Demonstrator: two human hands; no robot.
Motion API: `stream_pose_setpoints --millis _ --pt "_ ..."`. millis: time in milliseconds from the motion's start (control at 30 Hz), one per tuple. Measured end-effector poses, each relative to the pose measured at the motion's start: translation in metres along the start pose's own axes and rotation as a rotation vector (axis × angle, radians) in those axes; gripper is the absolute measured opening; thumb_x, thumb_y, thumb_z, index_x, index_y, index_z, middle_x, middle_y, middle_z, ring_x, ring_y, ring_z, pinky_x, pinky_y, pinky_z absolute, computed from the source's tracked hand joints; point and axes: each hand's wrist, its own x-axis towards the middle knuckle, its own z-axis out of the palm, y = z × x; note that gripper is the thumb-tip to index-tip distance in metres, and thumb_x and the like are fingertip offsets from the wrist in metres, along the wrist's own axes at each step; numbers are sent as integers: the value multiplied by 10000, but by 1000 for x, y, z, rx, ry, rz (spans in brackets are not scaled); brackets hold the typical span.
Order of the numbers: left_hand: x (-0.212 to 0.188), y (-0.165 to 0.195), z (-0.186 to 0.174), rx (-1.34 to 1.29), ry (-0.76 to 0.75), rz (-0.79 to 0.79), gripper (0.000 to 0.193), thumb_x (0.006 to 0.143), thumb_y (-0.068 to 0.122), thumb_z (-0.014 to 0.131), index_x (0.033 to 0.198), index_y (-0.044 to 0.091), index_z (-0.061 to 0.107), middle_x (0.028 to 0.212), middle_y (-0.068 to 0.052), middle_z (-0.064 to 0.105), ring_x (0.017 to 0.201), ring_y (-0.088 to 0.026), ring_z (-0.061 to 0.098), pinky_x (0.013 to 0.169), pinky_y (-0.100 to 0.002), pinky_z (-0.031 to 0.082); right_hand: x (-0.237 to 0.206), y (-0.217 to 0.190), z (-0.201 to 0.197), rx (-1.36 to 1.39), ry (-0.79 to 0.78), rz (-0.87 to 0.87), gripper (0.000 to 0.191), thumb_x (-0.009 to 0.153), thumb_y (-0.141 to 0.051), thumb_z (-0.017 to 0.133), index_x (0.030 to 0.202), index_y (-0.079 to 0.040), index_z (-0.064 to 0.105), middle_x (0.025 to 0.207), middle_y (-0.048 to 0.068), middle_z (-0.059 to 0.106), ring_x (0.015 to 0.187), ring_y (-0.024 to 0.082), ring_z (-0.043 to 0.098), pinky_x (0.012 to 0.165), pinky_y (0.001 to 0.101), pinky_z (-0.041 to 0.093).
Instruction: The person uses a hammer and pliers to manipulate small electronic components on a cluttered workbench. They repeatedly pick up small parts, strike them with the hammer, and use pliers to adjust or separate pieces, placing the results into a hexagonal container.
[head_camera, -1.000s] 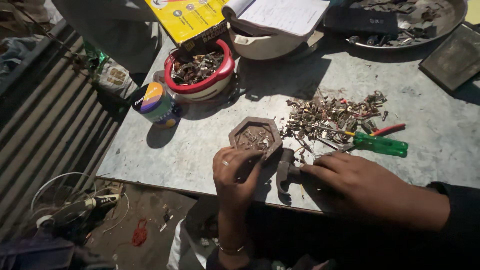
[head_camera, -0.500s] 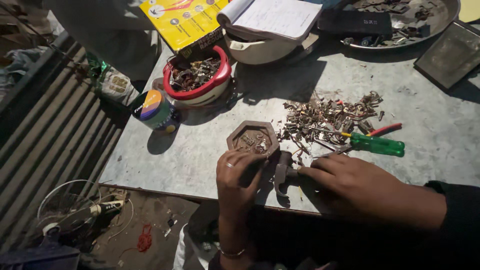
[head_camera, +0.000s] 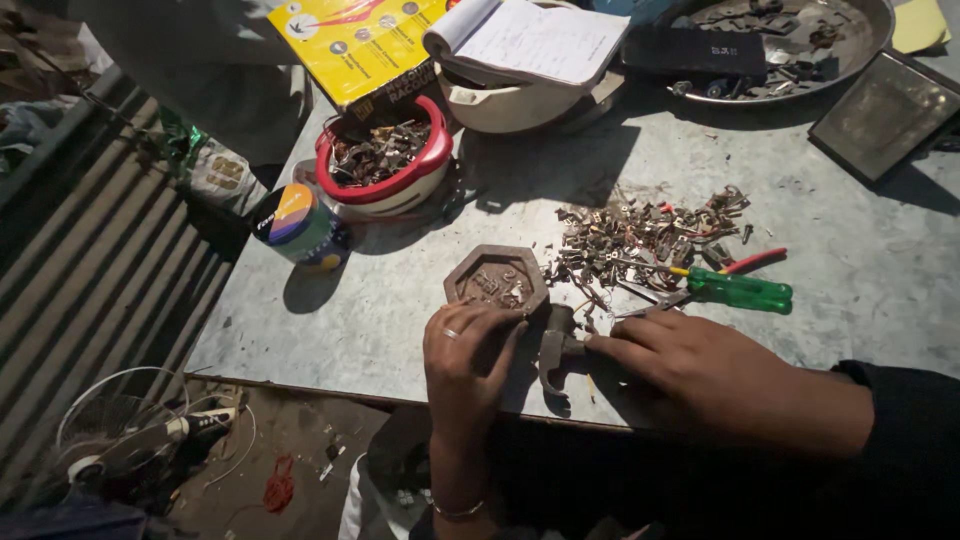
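Two hands are down at the near edge of the grey table, and half of what they're doing sits in shadow, so bear with me. Only the head view to go on.

Your left hand is curled loosely with its fingertips resting just at the near rim of the small hexagonal brown tray. Whether anything is pinched under those fingers, you can't tell; the palm side is hidden.

Your right hand lies flat-ish, fingers narrowed onto a dark bent metal piece that sits between both hands, just beside the tray. The fingertips touch it, but the grip itself is too dark to read.

Behind the hands there's a heap of small metal scraps, with a green-handled screwdriver lying at its right edge. Farther back sit a red-rimmed bowl full of similar bits and a colourful tin beside it. The round metal platter at top right is cut off by the frame.
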Motion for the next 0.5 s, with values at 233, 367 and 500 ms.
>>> stream_pose_setpoints --millis 233,367,500 --pt "-1 0 1 -1 7 4 197 832 134 835 1007 97 752 1032 -66 734 1072 -289 655 1061 -451 464 -2 -4 -3 21 19 19 771 736 -237 786 1441 -102 504 1287 138 610 1150 320 603 908 409 502" --pt "-1 1 1 -14 9 -20 198 830 143 839 1006 100 758 1029 -66 734 1084 -302 646 1038 -440 467 -2 -5 -4 25 68 -9 746 730 -235 787 1417 -97 531 1264 141 625 1132 330 615 885 411 519" --pt "-1 1 1 -1 13 -5 203 826 151 842 1004 100 758 1034 -68 730 1081 -300 645 1056 -448 462 -3 -3 -5 35 95 -53 806 674 -237 807 1418 -86 536 1260 150 627 1144 352 614 866 424 516"
